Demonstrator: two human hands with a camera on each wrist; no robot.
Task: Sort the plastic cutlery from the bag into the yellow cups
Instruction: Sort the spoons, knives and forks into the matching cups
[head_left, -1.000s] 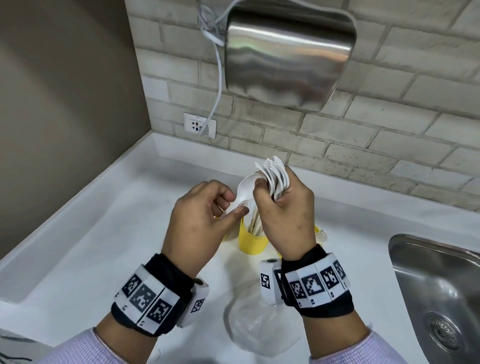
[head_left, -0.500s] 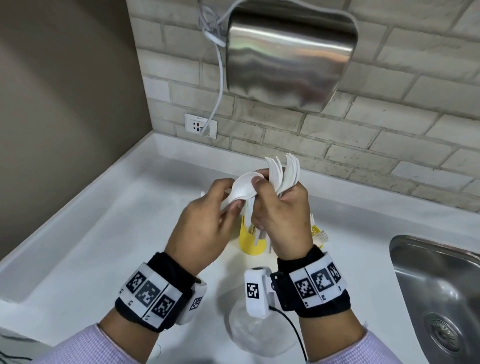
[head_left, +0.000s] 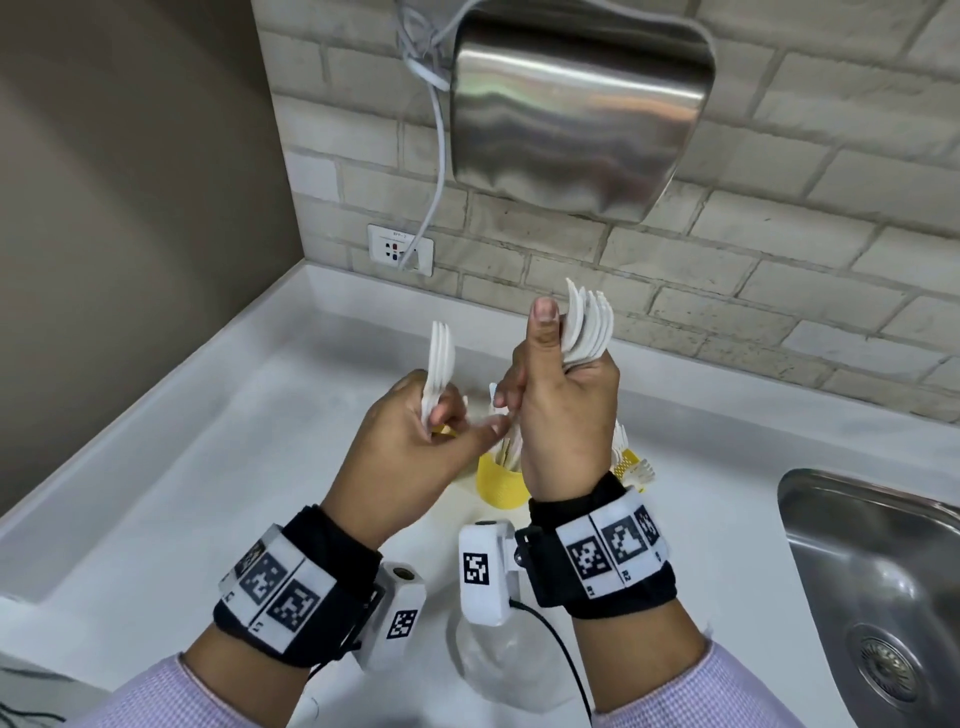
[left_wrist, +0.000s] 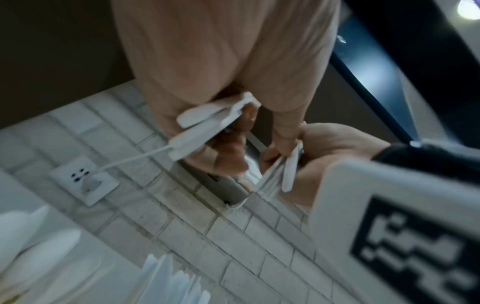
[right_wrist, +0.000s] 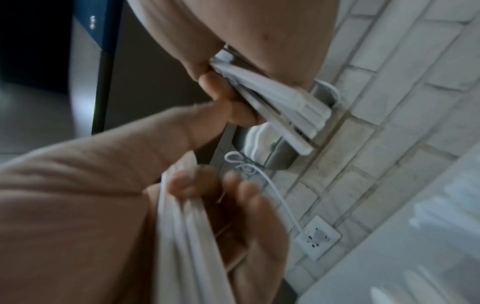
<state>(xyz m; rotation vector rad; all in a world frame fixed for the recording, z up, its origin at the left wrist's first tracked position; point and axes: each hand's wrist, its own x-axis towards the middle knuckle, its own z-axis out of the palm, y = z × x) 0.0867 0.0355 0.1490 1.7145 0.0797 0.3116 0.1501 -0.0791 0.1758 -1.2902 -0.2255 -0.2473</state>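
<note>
My left hand (head_left: 436, 415) pinches a small stack of white plastic spoons (head_left: 441, 358) upright, their handles showing in the left wrist view (left_wrist: 205, 125). To its right and apart from it, my right hand (head_left: 550, 374) grips a bundle of white cutlery (head_left: 587, 327), thumb up along it; the bundle's handles (right_wrist: 187, 236) fan out below the palm. Under the hands a yellow cup (head_left: 498, 483) with cutlery in it stands on the counter. A second yellow cup (head_left: 629, 461) with forks peeks out behind my right wrist. The clear bag (head_left: 498, 660) lies crumpled near me.
A steel sink (head_left: 883, 571) is sunk into the white counter (head_left: 208, 467) at the right. A steel hand dryer (head_left: 582, 104) hangs on the brick wall above, its cord running to a socket (head_left: 400, 249). A brown wall closes the left side.
My left hand has drawn a few spoons out of the bundle and moved left with them. The right hand has lifted the bundle, and the hands have separated.
</note>
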